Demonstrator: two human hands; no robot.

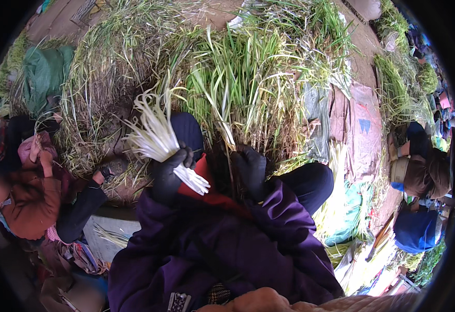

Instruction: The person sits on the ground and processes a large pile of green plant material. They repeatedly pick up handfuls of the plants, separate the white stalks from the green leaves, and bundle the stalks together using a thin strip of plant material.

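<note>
My left hand [171, 170], in a black glove, is closed around a bundle of pale garlic-chive-like stalks [155, 136]. Their cut-looking white ends stick out below the fist, and the loose tips fan up and to the left. In my right hand [250, 167], also gloved in black, is a single leafy stalk [223, 126] with a brown, dry lower part hanging beneath the fingers. Its green leaves reach up towards the large heap of green stalks [247, 82] before my knees. A red cloth [203, 175] lies across my lap between the hands.
At the left sits a person [32, 206] holding stalks, near a green sack [44, 76]. More people [418, 218] sit at the right. A pinkish woven sack [354, 128] and pale stalks [334, 179] lie right of my knee. A grey board [108, 236] with some stalks is at my left.
</note>
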